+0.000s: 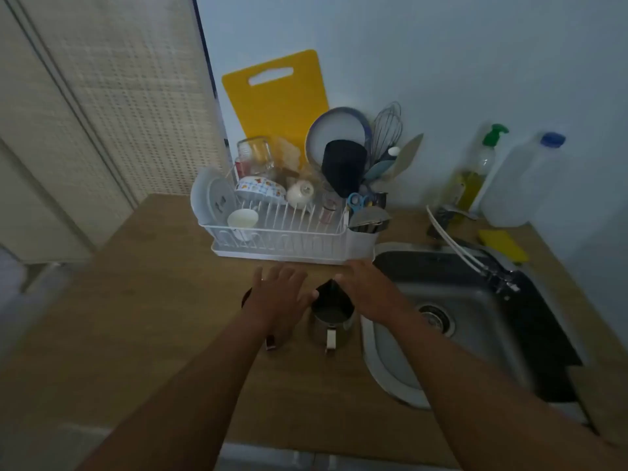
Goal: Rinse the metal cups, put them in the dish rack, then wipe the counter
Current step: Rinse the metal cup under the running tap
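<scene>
Both arms are reaching forward over the wooden table (142,300), which is carrying everything in view. A metal cup (331,326) is standing upright on the table just left of the sink (475,311), its handle pointing back toward the person and its spout pointing toward the dish rack (292,234). The right hand (368,294) is hovering just beside this cup's far rim, with a wide grip and the fingers lying straight and relaxed; whether the thumb is touching the spout is impossible to tell. The left hand (280,292) is spreading its fingers flat over a second cup (271,345), which is showing only a handle and a sliver of dark rim beneath the palm, so the grip is wide and is not closing on anything. The white dish rack is sitting just beyond the fingertips, crowded with plates, bowls, glasses and a whisk (387,127). A yellow cutting board (278,103) is leaning against the wall behind it. Past the tap (455,246), a yellow sponge (503,244) is lying near an oil bottle (472,178) and a white jug (530,188).
</scene>
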`<state>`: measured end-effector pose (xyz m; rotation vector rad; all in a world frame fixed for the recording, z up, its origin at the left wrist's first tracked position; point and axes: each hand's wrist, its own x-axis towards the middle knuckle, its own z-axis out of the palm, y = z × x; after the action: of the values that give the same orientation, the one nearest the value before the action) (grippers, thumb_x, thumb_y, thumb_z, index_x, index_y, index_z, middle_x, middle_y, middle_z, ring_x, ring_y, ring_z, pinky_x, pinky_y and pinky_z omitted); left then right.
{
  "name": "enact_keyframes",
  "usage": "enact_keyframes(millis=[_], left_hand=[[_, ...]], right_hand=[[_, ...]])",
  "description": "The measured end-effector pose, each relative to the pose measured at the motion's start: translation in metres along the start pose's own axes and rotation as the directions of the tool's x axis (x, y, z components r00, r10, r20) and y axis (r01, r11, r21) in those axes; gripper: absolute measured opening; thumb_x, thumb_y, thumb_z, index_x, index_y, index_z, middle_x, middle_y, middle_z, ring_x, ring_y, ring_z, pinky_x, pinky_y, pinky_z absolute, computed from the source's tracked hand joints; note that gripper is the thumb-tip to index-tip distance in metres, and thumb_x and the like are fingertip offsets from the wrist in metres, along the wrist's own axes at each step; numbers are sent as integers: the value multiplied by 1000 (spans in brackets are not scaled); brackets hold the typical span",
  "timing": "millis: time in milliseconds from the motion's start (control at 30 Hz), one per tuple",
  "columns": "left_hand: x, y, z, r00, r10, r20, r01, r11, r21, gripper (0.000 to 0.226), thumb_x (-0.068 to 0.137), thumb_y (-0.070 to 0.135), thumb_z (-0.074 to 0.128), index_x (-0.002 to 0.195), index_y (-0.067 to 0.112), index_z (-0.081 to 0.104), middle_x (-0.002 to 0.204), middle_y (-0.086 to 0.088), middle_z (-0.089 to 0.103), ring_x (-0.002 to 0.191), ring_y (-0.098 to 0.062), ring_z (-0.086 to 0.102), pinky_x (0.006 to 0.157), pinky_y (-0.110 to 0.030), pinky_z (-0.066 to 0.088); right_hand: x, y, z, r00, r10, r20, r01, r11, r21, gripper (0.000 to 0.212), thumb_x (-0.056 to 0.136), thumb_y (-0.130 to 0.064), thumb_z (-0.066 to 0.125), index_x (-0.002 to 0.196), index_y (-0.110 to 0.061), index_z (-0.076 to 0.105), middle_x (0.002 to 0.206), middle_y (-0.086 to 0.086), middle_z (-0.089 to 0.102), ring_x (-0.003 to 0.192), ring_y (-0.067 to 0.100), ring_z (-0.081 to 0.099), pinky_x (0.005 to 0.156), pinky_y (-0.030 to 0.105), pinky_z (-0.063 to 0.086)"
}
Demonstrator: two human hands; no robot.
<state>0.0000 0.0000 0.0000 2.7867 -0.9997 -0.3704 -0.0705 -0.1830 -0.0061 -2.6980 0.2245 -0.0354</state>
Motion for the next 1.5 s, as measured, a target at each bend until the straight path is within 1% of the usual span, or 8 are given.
enact_keyframes(millis=[167,433,600,767,967,1100,1333,1500], left_hand=[[-6,1,12,999,32,-12,-32,999,38,54,100,52,26,147,24,34,158,-1,27,150,-21,4,119,-52,-1],[-9,4,18,981,123,-151,-120,992,33,48,100,49,27,128,22,56,146,1,45,149,-19,12,121,-49,1],[-8,16,13,969,101,-224,-161,951,-264,41,99,45,38,121,18,61,127,0,58,125,-15,47,111,-37,34],[-7,56,-9,999,0,54,43,622,-782,42,99,50,39,121,22,60,121,-2,62,113,-20,57,92,-35,47],[2,105,-16,957,5,291,265,397,-879,44,89,61,48,121,31,53,118,0,53,113,-30,56,97,-48,49],[10,131,-5,941,55,333,310,251,-917,21,88,56,55,95,37,60,99,9,61,104,-29,63,98,-52,49],[30,162,42,886,15,463,458,129,-880,32,84,46,67,105,24,60,119,-8,59,105,-34,61,84,-47,57],[43,182,73,834,73,547,539,106,-836,63,69,56,77,120,21,62,130,-13,57,102,-38,67,85,-48,58]], right_hand=[[1,-1,21,990,121,72,-126,989,71,25,96,-38,48,109,-22,62,110,5,65,100,23,62,80,33,49],[-1,2,17,951,301,76,-306,949,78,22,97,-21,43,99,-13,63,98,9,65,82,22,59,69,29,45],[-15,10,-6,898,440,-7,-433,886,166,22,94,-17,47,96,-3,64,90,14,62,74,23,55,65,28,40],[-31,21,-44,848,528,-53,-469,792,391,22,88,-21,57,90,-3,68,84,18,73,74,30,72,74,42,60],[-61,42,-75,794,606,-54,-488,687,538,23,89,-18,57,68,-8,60,53,4,65,42,9,65,47,18,54],[-79,61,-74,756,654,4,-483,555,677,17,90,-17,57,75,-10,53,60,12,69,52,24,71,63,38,62],[-101,113,-63,716,660,227,-561,351,750,24,91,-36,56,105,-16,59,102,10,66,91,22,64,82,41,55],[-121,156,-56,698,508,505,-599,28,800,33,91,-48,52,117,-28,53,121,8,52,114,34,54,94,47,50]])
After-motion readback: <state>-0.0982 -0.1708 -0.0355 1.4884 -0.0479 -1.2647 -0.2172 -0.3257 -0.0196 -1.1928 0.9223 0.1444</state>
